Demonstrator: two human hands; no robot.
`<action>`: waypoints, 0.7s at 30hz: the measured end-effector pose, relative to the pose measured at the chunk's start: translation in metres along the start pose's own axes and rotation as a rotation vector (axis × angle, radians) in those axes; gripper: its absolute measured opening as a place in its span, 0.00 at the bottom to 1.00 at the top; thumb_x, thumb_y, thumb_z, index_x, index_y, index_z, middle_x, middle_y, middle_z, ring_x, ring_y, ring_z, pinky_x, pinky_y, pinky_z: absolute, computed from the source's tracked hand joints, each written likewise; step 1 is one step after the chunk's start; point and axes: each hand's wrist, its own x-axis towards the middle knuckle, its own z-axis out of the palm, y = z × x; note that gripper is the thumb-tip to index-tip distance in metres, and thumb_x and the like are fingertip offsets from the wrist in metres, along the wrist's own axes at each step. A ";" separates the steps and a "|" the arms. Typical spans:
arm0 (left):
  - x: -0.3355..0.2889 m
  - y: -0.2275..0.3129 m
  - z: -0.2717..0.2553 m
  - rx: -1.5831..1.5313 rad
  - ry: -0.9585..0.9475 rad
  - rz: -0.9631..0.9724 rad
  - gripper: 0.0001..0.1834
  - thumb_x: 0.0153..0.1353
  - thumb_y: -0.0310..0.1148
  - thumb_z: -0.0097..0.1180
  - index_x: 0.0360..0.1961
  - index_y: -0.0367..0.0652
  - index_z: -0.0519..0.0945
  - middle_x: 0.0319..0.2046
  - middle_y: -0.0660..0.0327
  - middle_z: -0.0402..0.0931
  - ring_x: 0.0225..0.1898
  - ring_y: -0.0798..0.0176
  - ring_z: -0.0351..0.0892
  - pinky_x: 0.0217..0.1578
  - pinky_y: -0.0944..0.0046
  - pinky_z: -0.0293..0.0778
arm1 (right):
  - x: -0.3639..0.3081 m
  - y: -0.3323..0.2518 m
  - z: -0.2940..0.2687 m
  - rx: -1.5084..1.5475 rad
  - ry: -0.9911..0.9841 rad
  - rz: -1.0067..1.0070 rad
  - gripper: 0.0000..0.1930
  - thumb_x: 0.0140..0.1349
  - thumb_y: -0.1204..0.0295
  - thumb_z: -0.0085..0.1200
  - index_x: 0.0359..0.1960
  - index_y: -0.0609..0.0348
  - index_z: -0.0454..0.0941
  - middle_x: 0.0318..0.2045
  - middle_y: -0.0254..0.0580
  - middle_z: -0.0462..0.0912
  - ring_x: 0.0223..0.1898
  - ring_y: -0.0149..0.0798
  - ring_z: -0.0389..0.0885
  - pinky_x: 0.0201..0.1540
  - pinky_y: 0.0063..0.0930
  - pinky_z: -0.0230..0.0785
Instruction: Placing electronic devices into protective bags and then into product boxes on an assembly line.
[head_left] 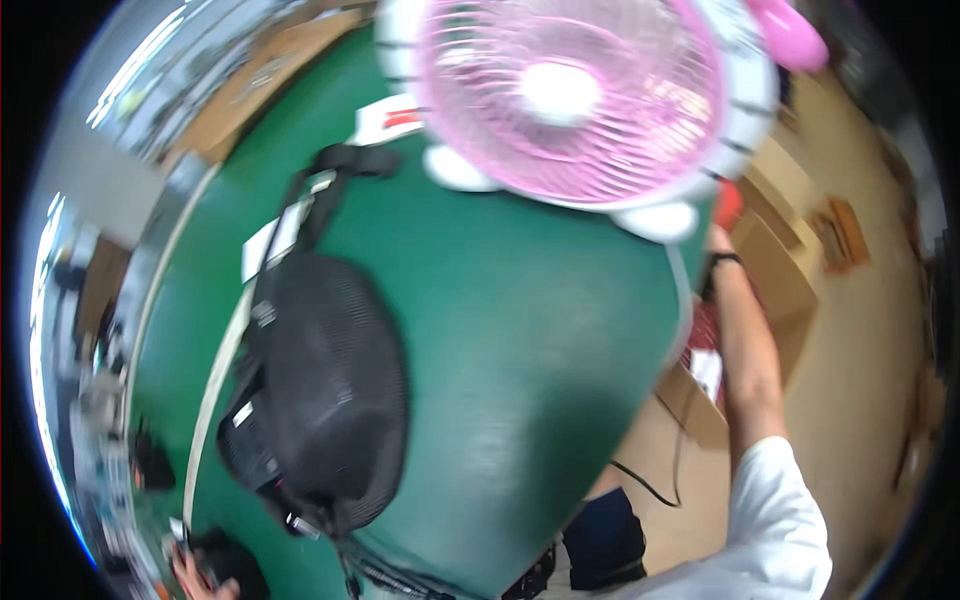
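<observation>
The pink fan (560,93) sits at the far end of the green tabletop (500,330), its two rounded white feet (655,221) toward the wearer, probably because they act as its base. The wearer's right arm stretches along the table's right edge, over an open cardboard box (793,290) beside it; the box seems to stand lower than the tabletop, which would explain the long downward reach. The right hand (718,238), just past a dark wristband (726,260), is near the fan's right foot and beside something red (729,204); its fingers are blurred and partly covered, so I cannot tell how far they are open or whether they grip it. The left hand is out of view. A black mesh bag (335,390) lies on its side nearer the wearer, its strap (322,200) trailing loosely toward the fan, apparently kept in place by its own weight. The fan's top is cut off, as is a glossy pink piece (790,35) at the upper right. The forearm hides part of the dark red contents (703,328) of the box. At the lower left, another hand (205,582), probably a co-worker's, is by a black object (230,562) too blurred to identify.
</observation>
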 end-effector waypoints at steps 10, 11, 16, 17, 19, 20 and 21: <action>-0.011 -0.029 -0.002 -0.489 0.178 -0.144 0.41 0.28 0.33 0.71 0.50 0.32 0.73 0.59 0.49 0.54 0.62 0.47 0.59 0.61 0.55 0.60 | 0.022 -0.025 0.013 1.005 0.205 0.590 0.24 0.66 0.54 0.42 0.58 0.53 0.69 0.40 0.40 0.80 0.37 0.36 0.77 0.41 0.28 0.72; 0.001 -0.043 0.015 -0.431 0.201 -0.063 0.41 0.27 0.37 0.71 0.49 0.36 0.74 0.58 0.47 0.56 0.61 0.43 0.59 0.61 0.53 0.60 | 0.000 -0.021 -0.053 0.772 0.263 0.499 0.24 0.68 0.56 0.40 0.62 0.53 0.64 0.48 0.44 0.76 0.46 0.35 0.75 0.45 0.28 0.71; -0.018 -0.028 -0.013 -0.119 0.212 -0.097 0.34 0.33 0.49 0.70 0.43 0.46 0.78 0.59 0.41 0.58 0.60 0.35 0.59 0.58 0.42 0.63 | -0.136 -0.348 0.019 0.747 0.650 0.312 0.24 0.71 0.63 0.34 0.61 0.69 0.61 0.63 0.58 0.62 0.64 0.48 0.62 0.67 0.40 0.55; -0.021 -0.027 -0.015 -0.131 0.190 -0.125 0.34 0.33 0.51 0.69 0.43 0.46 0.78 0.60 0.41 0.57 0.61 0.35 0.59 0.58 0.43 0.62 | -0.155 -0.374 -0.004 0.733 0.567 0.146 0.23 0.70 0.63 0.35 0.58 0.69 0.63 0.59 0.56 0.67 0.60 0.47 0.67 0.62 0.39 0.60; -0.024 -0.026 -0.016 -0.111 0.167 -0.178 0.38 0.35 0.55 0.66 0.49 0.48 0.77 0.60 0.42 0.56 0.60 0.37 0.59 0.58 0.43 0.63 | -0.199 -0.433 -0.028 0.806 0.264 -0.258 0.23 0.68 0.60 0.40 0.54 0.68 0.68 0.50 0.51 0.72 0.49 0.43 0.71 0.51 0.34 0.65; -0.020 -0.023 -0.017 -0.109 0.165 -0.178 0.40 0.35 0.55 0.65 0.52 0.49 0.76 0.60 0.42 0.56 0.60 0.37 0.59 0.57 0.41 0.63 | -0.225 -0.489 -0.030 0.862 0.043 -0.508 0.24 0.66 0.57 0.43 0.53 0.67 0.70 0.44 0.48 0.73 0.42 0.40 0.70 0.45 0.29 0.65; -0.007 -0.016 -0.013 -0.094 0.114 -0.180 0.40 0.36 0.56 0.65 0.52 0.49 0.76 0.60 0.41 0.57 0.60 0.37 0.59 0.56 0.40 0.63 | -0.236 -0.532 -0.010 0.855 0.026 -0.478 0.24 0.66 0.57 0.43 0.53 0.67 0.70 0.44 0.48 0.73 0.42 0.40 0.70 0.45 0.29 0.65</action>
